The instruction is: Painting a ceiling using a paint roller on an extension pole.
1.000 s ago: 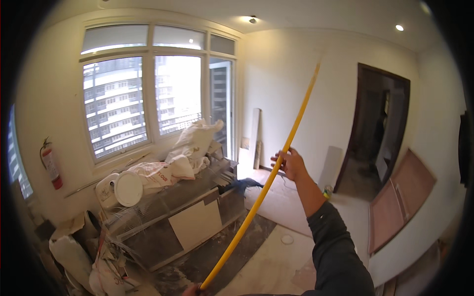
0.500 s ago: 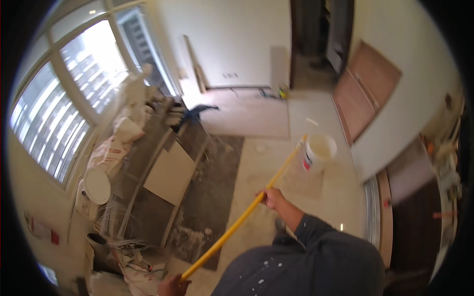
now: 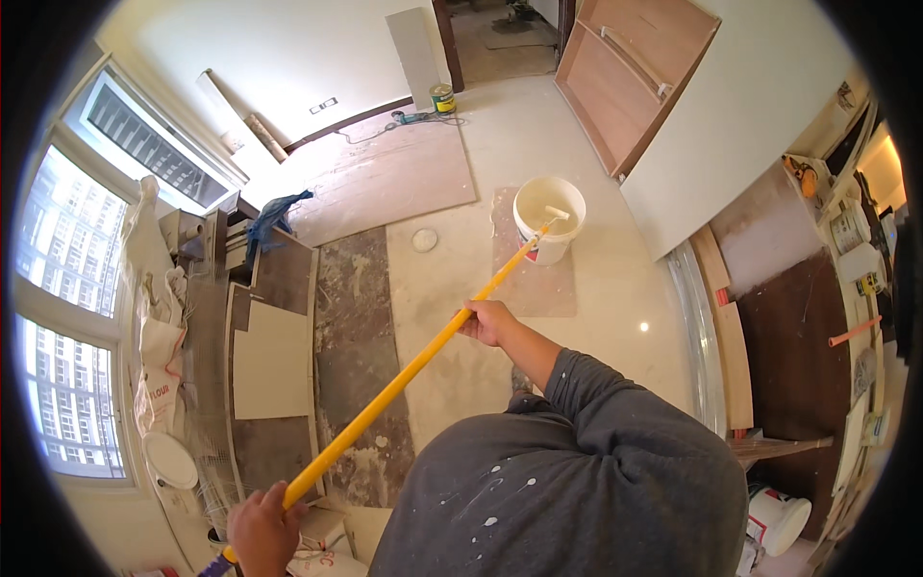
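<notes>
A long yellow pole (image 3: pixel 385 396) runs slantwise across the view, with a white paint roller (image 3: pixel 555 215) on its far end. My left hand (image 3: pixel 261 529) is closed around the pole near its lower end, at the lower left. Farther up, my right hand (image 3: pixel 490 322) grips the same pole at mid-view. The roller appears inside the mouth of a white bucket (image 3: pixel 558 252), with the pole crossing the near rim. Some pale contents show in the bucket, which stands on a thin pinkish board (image 3: pixel 540 288). Whether the roller touches them, I cannot tell.
A round white lid (image 3: pixel 424 239) lies left of the bucket. Beyond it, a large board (image 3: pixel 385 183) bears a corded power tool (image 3: pixel 411 118), with a tin (image 3: pixel 442 98) nearby. Stacked panels (image 3: pixel 274 370) line the left; a wooden frame (image 3: pixel 639 67) leans at the right wall.
The view has swung and come nearer the bucket. The roller, earlier at or past the bucket's left rim, now sits within its mouth. My left hand shows more fully; both hands still grip the pole.
</notes>
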The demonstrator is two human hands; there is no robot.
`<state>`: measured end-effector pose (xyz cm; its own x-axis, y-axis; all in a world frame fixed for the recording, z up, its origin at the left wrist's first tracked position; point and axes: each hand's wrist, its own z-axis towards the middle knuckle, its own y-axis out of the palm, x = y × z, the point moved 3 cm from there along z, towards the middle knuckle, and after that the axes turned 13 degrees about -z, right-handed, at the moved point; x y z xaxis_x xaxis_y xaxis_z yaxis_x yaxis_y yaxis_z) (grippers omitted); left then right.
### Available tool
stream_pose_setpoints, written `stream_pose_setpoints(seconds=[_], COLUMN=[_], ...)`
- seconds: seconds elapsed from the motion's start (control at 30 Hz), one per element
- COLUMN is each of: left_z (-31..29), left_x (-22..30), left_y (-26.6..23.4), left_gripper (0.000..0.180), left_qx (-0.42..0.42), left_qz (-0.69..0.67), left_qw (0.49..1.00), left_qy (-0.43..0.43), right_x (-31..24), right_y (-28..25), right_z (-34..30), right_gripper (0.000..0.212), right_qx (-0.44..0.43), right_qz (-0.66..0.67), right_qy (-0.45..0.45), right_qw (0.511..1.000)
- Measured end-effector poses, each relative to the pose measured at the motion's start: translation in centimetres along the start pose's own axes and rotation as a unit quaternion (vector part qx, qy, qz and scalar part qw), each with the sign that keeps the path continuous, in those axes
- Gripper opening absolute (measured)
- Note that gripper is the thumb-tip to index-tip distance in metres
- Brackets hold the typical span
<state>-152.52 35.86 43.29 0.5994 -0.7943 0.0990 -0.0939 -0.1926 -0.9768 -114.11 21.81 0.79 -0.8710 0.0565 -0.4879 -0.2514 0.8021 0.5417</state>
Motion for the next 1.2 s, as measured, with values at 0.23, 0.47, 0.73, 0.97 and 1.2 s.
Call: stream_pose_setpoints(seconds=[0.23,0.47,0.73,0.97,1.2], left_z=[15.0,27.9,39.2,42.9,45.9], left_x=[8.4,13.0,11.4,8.2,6.3], left_y=[-4.9,-8.2,-9.6,-11.7,-10.4], left_gripper=[0.042,0.034,0.026,0.028,0.029], left_qx=[0.014,0.015,-0.031,-0.004,-0.007], left_qz=[0.144,0.185,0.101,0.088,0.05], left_qw=[0.985,0.967,0.969,0.984,0.991], left_qy=[0.091,0.174,0.225,0.156,0.128], right_x=[-9.8,-15.4,-17.7,-19.9,-23.8], right_y=[-2.0,-2.2,-2.2,-0.6,-0.2], right_z=[7.2,13.8,17.6,20.4,23.8], right_gripper=[0.024,0.021,0.019,0.018,0.014], right_qx=[0.024,0.036,0.116,0.131,0.164], right_qz=[0.052,0.088,0.091,0.084,0.066], right_qy=[-0.018,-0.022,-0.025,-0.023,-0.022], right_qw=[0.998,0.995,0.989,0.987,0.984])
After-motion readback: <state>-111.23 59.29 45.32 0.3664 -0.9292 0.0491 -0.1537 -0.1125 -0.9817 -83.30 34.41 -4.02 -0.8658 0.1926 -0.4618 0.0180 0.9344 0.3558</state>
